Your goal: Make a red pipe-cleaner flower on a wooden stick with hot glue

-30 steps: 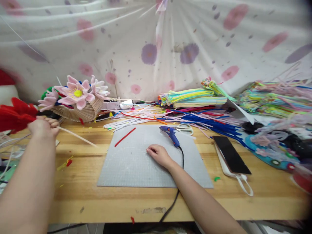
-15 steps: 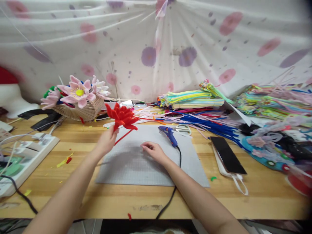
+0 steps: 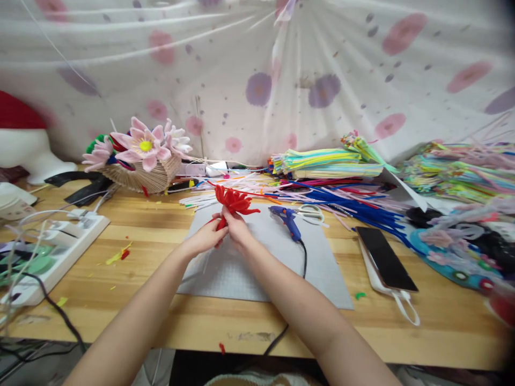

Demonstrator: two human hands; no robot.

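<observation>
A red pipe-cleaner flower point(image 3: 234, 200) is held up over the grey cutting mat point(image 3: 257, 279), its petals spread toward the upper right. My right hand point(image 3: 236, 225) is closed around the base just below the petals. Beside it, my left hand point(image 3: 207, 237) is closed on the lower, stem part of the same flower, and the two hands touch. My fingers partly hide the stem. A blue glue gun point(image 3: 286, 221) lies on the mat to the right of my hands, with scissors point(image 3: 310, 213) behind it.
Bundles of coloured pipe cleaners point(image 3: 325, 161) lie along the back. A woven basket point(image 3: 140, 177) holds pink flowers point(image 3: 140, 143) at the back left. A power strip point(image 3: 72, 257) is at the left, a phone point(image 3: 386, 258) at the right. The glue gun's cord point(image 3: 304, 260) crosses the mat.
My left hand has brought the red flower right and lower. My right hand, previously apart over the mat, has moved up and left and closed on the flower. The view has shifted slightly.
</observation>
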